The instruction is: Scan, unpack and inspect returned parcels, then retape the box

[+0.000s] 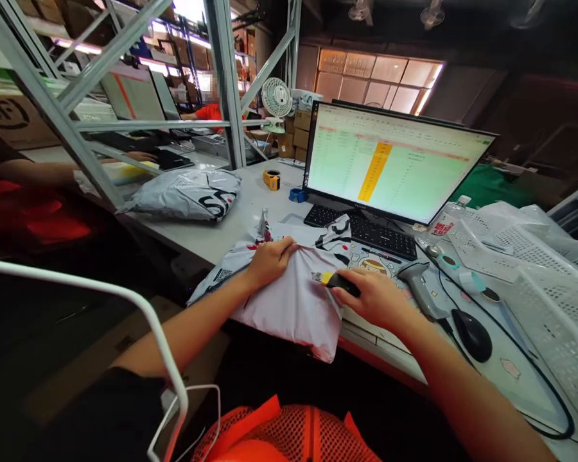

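Note:
A white plastic mailing bag [293,308] with black and red print lies in front of me, its near part hanging over the desk's front edge. My left hand [270,262] is closed on the bag's upper middle, pinching the plastic into folds. In my right hand [370,292] is a black and yellow utility knife [340,282], its tip pointing left at the bag's surface. Whether the blade touches the plastic I cannot tell. Just behind the bag stands a black keyboard [366,231], and a grey barcode scanner [421,292] lies to the right of my right hand.
A monitor [395,160] stands behind the keyboard. At right are a black mouse [472,335], cables, a plastic bottle [450,215] and white perforated baskets [559,314]. Another filled mailing bag [183,192] and a tape roll [271,180] lie at left, near a metal frame [154,126]. Co-workers sit beyond.

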Demonstrator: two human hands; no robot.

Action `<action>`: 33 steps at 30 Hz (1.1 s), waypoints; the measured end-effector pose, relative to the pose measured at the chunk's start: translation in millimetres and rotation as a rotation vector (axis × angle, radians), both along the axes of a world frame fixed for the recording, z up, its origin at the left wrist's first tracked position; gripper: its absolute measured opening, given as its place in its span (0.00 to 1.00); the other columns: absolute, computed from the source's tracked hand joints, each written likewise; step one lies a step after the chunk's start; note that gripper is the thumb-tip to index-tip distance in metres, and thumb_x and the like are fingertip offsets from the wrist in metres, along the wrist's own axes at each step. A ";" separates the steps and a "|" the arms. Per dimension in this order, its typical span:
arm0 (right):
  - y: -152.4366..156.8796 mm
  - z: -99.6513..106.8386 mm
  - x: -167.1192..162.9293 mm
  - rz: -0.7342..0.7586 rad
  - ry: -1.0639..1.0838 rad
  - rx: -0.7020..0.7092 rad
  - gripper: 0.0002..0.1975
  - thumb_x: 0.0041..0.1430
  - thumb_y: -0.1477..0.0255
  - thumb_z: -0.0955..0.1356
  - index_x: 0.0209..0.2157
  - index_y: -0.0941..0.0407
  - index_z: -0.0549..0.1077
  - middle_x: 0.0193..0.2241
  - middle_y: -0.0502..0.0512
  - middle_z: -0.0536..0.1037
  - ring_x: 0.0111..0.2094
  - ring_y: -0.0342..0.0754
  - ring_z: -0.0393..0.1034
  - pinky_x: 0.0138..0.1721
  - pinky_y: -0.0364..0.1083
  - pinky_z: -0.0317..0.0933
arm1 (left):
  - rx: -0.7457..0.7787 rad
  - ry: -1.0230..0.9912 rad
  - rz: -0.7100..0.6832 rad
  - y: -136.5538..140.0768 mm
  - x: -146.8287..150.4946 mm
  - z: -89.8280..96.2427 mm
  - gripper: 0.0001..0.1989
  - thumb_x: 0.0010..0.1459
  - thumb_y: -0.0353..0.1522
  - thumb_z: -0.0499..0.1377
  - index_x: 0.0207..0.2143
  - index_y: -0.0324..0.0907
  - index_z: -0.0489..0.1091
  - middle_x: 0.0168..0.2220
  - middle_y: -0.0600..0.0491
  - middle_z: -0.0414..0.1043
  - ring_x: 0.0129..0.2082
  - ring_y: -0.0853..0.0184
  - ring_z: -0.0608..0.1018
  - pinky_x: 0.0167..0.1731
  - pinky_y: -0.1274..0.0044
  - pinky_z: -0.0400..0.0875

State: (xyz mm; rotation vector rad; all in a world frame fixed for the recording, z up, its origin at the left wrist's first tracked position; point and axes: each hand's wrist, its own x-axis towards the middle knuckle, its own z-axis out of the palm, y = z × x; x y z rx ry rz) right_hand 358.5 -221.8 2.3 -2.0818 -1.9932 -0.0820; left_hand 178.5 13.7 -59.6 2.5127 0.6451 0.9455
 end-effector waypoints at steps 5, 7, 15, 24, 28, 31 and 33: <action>31.8 17.6 14.5 -0.186 -0.100 -0.125 0.19 0.74 0.55 0.66 0.49 0.52 0.82 0.44 0.60 0.85 0.43 0.59 0.81 0.39 0.49 0.64 | -0.020 -0.003 -0.139 -3.7 -4.3 2.1 0.18 0.73 0.43 0.49 0.37 0.44 0.70 0.25 0.53 0.69 0.26 0.64 0.73 0.31 0.74 0.57; 27.6 17.4 50.1 -0.476 -0.101 -0.085 0.20 0.75 0.55 0.65 0.49 0.53 0.83 0.42 0.62 0.86 0.42 0.61 0.81 0.37 0.50 0.63 | -0.026 0.014 -0.175 0.0 -14.5 3.0 0.18 0.73 0.44 0.49 0.33 0.44 0.66 0.23 0.55 0.65 0.24 0.65 0.71 0.30 0.74 0.56; -16.5 -41.5 88.7 -0.720 -0.096 -0.136 0.25 0.78 0.56 0.61 0.58 0.59 0.77 0.50 0.70 0.83 0.49 0.64 0.80 0.45 0.53 0.67 | -0.058 0.195 -0.050 6.4 -22.3 22.7 0.19 0.71 0.46 0.50 0.42 0.43 0.73 0.37 0.47 0.80 0.38 0.55 0.81 0.39 0.70 0.67; -1.2 -72.4 42.5 -0.363 -0.056 0.202 0.21 0.74 0.68 0.64 0.61 0.62 0.75 0.57 0.70 0.78 0.59 0.63 0.72 0.62 0.59 0.66 | -0.055 0.294 -0.118 -25.3 9.1 33.4 0.16 0.71 0.40 0.55 0.48 0.42 0.78 0.46 0.47 0.82 0.48 0.54 0.82 0.47 0.68 0.72; 28.8 -58.5 -16.9 0.074 0.066 0.267 0.22 0.75 0.67 0.63 0.65 0.58 0.73 0.65 0.65 0.74 0.64 0.61 0.66 0.67 0.60 0.62 | -0.273 0.058 -0.261 -18.0 14.9 26.6 0.15 0.68 0.41 0.56 0.41 0.41 0.77 0.39 0.51 0.81 0.42 0.60 0.80 0.45 0.72 0.71; 55.5 -52.1 -43.0 0.065 0.097 0.164 0.28 0.73 0.66 0.65 0.70 0.61 0.67 0.70 0.66 0.69 0.65 0.65 0.64 0.66 0.63 0.62 | -0.334 -0.074 -0.252 -14.7 16.3 23.6 0.16 0.66 0.43 0.56 0.36 0.40 0.75 0.35 0.51 0.78 0.39 0.61 0.78 0.44 0.72 0.71; 69.6 -49.2 -47.9 0.032 0.117 0.097 0.30 0.73 0.65 0.66 0.70 0.63 0.66 0.66 0.68 0.73 0.62 0.64 0.66 0.63 0.62 0.63 | -0.358 -0.131 -0.210 -15.2 16.5 22.7 0.15 0.66 0.43 0.56 0.35 0.40 0.73 0.34 0.52 0.77 0.38 0.62 0.77 0.43 0.73 0.71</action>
